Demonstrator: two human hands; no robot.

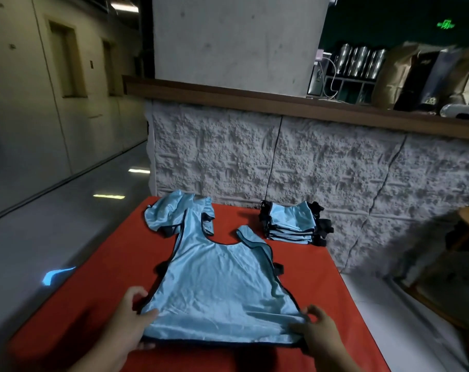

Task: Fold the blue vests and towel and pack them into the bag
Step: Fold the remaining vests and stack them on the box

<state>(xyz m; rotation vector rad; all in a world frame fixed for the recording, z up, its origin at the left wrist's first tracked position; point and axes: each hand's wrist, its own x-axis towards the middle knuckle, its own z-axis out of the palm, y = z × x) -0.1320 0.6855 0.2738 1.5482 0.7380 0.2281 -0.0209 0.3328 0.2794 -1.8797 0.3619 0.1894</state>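
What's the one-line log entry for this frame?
stage: folding | left hand: grips flat vest hem corner | right hand: grips other corner | folded stack: far right | bag: unseen

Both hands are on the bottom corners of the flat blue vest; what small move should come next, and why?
Probably lift the hem and fold it up toward the shoulder straps. The vest lies spread flat on the red cloth, the left hand and right hand each hold a bottom corner, and a folded stack already sits behind.
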